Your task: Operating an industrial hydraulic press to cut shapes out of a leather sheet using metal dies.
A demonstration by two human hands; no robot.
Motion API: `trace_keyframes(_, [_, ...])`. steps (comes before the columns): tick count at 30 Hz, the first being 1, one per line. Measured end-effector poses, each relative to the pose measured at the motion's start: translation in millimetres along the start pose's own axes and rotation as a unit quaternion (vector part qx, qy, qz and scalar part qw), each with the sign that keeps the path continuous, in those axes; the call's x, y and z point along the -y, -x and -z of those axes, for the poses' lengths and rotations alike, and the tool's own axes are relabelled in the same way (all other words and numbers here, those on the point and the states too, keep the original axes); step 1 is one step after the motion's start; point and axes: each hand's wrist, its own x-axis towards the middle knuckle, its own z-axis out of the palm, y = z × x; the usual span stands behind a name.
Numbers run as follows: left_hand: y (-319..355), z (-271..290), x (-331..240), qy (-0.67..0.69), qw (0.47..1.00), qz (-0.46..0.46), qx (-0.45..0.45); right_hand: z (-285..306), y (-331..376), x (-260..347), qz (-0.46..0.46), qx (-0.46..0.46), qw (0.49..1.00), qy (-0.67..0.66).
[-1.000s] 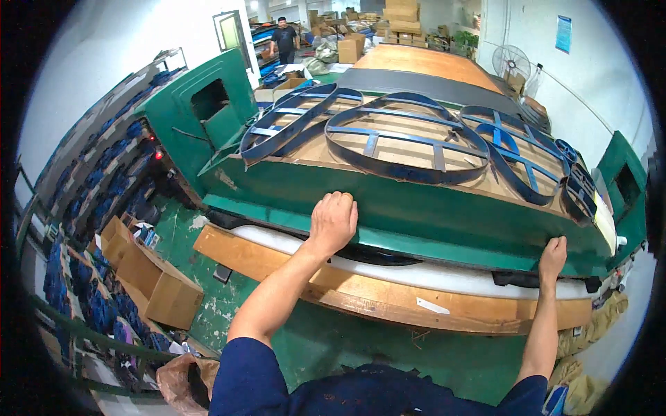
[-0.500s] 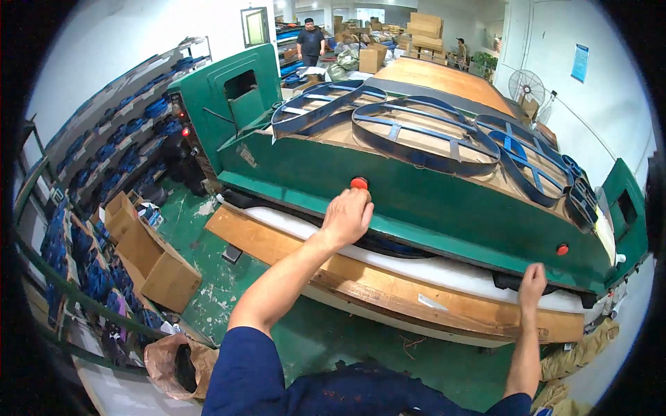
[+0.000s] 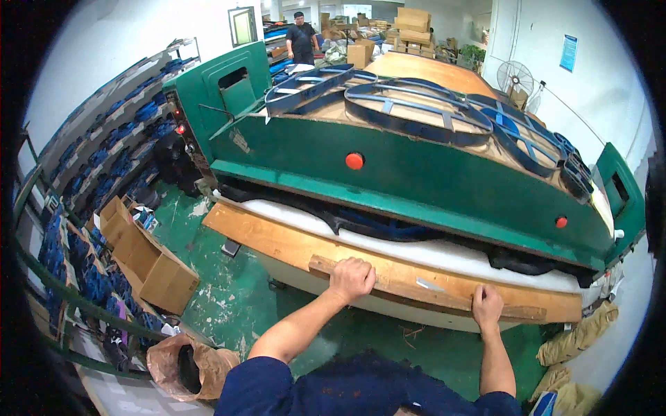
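Two red round buttons on the green machine's front face: one (image 3: 354,161) toward its left end, one (image 3: 560,222) near its right end. Two bare hands on the wooden board's near edge: left hand (image 3: 352,278), right hand (image 3: 488,305). One pedestal fan (image 3: 512,75) by the far wall. Two open cardboard boxes (image 3: 149,262) on the floor, left. One person (image 3: 302,38) standing far back.

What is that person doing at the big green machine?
A person stands at a green machine with both hands on the wooden board along its front. The left hand grips a wooden strip on the board's near edge, and the right hand rests farther along it. Two red buttons on the machine are untouched. Blue frames lie on top, white padding sits underneath.
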Motion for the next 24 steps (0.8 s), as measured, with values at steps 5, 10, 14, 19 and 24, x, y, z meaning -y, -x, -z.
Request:
trace_keyframes(5, [0.3,-1.6,-2.9,0.019,1.0,0.015,0.009,-15.5,10.9,-14.0,-0.017,-0.039,0.999,0.004])
trace_keyframes(10, [4.6,0.3,-6.7,0.022,0.998,0.035,0.056,-17.9,21.5,-13.2,0.11,-0.095,0.989,0.039])
trace_keyframes(14, [3.5,7.3,-11.9,0.009,0.984,0.098,0.147,-4.3,22.5,-0.5,0.096,-0.048,0.994,0.031])
trace_keyframes(19, [9.0,8.0,-15.1,-0.011,0.983,0.106,0.152,-0.8,29.4,-6.5,0.089,0.001,0.996,0.021])
trace_keyframes(24, [22.2,17.2,-24.4,-0.006,0.99,0.083,0.117,11.6,44.1,-1.8,0.074,0.015,0.997,0.028])
